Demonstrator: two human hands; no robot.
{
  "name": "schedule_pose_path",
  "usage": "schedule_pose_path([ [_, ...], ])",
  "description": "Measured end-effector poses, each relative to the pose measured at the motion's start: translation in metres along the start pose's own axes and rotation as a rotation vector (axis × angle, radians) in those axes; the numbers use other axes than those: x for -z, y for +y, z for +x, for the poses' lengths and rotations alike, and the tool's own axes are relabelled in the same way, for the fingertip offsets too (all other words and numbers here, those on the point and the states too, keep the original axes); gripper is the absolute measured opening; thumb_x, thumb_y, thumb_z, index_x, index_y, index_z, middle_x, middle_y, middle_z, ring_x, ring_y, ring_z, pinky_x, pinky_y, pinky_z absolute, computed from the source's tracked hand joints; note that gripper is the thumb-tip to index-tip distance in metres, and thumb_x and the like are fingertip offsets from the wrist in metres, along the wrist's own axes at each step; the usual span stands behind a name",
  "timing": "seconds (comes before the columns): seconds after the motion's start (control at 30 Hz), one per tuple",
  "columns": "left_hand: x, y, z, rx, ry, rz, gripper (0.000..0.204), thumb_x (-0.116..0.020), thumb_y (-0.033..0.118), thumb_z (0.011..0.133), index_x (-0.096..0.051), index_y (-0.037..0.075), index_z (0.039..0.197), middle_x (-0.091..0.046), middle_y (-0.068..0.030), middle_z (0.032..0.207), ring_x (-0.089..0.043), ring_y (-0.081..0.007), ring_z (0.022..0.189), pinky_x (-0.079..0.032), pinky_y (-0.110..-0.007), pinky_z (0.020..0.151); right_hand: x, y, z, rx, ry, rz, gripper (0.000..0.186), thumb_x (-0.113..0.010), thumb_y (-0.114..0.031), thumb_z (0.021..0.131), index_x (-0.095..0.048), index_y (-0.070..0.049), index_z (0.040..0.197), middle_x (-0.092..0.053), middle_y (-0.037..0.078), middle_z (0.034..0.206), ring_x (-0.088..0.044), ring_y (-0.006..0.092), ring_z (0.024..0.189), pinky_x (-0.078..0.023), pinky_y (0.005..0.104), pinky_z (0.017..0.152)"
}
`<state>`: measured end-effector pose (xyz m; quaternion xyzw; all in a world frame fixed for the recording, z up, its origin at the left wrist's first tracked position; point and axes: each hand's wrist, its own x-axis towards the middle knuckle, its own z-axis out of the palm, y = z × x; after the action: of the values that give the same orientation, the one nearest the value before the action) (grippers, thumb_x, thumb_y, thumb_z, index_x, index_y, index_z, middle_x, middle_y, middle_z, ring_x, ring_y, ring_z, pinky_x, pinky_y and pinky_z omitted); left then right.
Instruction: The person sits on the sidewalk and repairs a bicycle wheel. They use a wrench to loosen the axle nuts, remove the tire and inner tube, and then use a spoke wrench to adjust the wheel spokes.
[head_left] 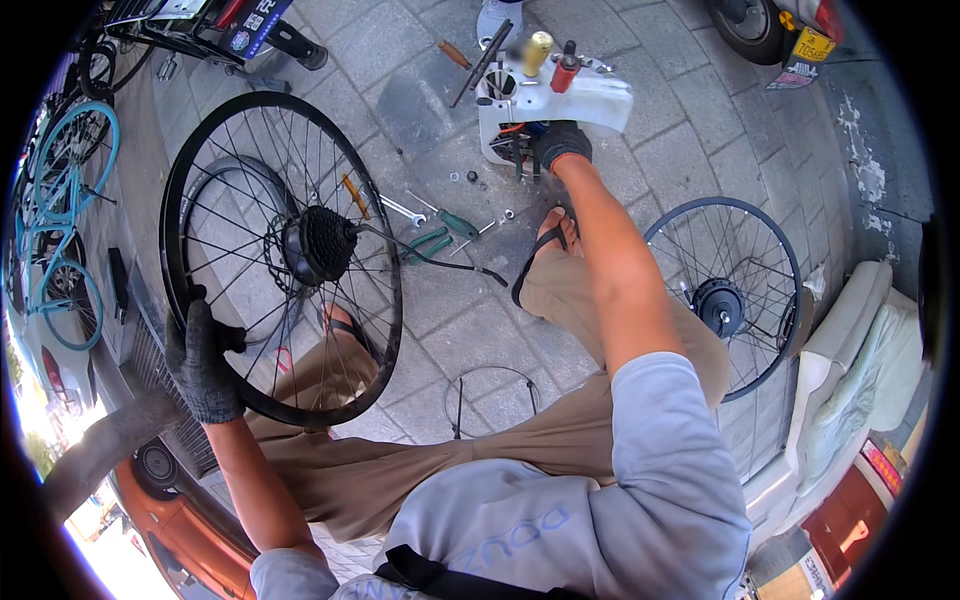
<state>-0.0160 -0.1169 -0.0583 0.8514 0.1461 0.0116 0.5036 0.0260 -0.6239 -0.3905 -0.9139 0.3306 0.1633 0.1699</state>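
My left hand (205, 362), in a dark work glove, grips the tyre of an upright black spoked wheel (210, 150) with a hub motor and cog cluster (322, 244) at its centre. A thin cable runs from that hub toward the paving. My right hand (562, 143), also gloved, reaches forward into a white plastic tool container (600, 100) holding a yellow can and a red-handled tool. Whether its fingers hold anything inside is hidden. My legs in tan trousers and sandals rest between the two hands.
A second spoked wheel (724, 295) with a hub motor lies at right. Green-handled pliers (430, 243), a screwdriver (455, 223), wrenches and small nuts lie on the stone paving. A turquoise bicycle (62, 180) stands at left. A scooter's rear (790, 30) is top right.
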Motion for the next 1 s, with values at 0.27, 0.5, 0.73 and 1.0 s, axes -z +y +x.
schedule_pose_path([
  [0.27,0.008,-0.012,0.014,-0.018,0.038,-0.047,0.048,-0.057,0.032,0.102,-0.056,-0.009,0.127,-0.054,-0.0053,0.065,-0.055,-0.0149,0.055,-0.044,-0.026,0.056,-0.028,-0.006,0.090,0.208,0.071,-0.184,0.041,-0.058,-0.037,0.092,-0.069,-0.012,0.123,-0.069,0.017,0.127,-0.066,0.0349,0.115,-0.052,0.0476,0.100],
  [0.5,0.005,-0.010,0.024,0.048,0.092,-0.144,0.046,-0.061,0.029,0.099,-0.056,-0.008,0.126,-0.054,-0.0057,0.068,-0.055,-0.0164,0.054,-0.046,-0.027,0.050,-0.038,0.010,0.126,0.176,0.093,-0.244,0.039,-0.058,-0.035,0.093,-0.069,-0.012,0.122,-0.070,0.016,0.125,-0.067,0.0352,0.113,-0.053,0.0480,0.097],
  [0.73,0.008,-0.015,0.020,0.053,0.130,-0.074,0.049,-0.059,0.031,0.100,-0.054,-0.009,0.128,-0.054,-0.0080,0.065,-0.054,-0.0175,0.053,-0.045,-0.028,0.049,-0.053,0.012,0.128,0.177,0.122,-0.242,0.037,-0.057,-0.032,0.094,-0.069,-0.013,0.122,-0.070,0.016,0.124,-0.068,0.0355,0.112,-0.055,0.0484,0.094],
  [1.0,0.003,-0.006,0.018,0.038,0.111,0.003,0.050,-0.058,0.031,0.101,-0.055,-0.011,0.128,-0.055,-0.0060,0.064,-0.056,-0.0148,0.055,-0.044,-0.026,0.053,-0.070,0.029,0.104,0.160,0.213,-0.171,0.034,-0.056,-0.030,0.094,-0.070,-0.014,0.122,-0.071,0.016,0.122,-0.069,0.0359,0.110,-0.056,0.0489,0.092],
])
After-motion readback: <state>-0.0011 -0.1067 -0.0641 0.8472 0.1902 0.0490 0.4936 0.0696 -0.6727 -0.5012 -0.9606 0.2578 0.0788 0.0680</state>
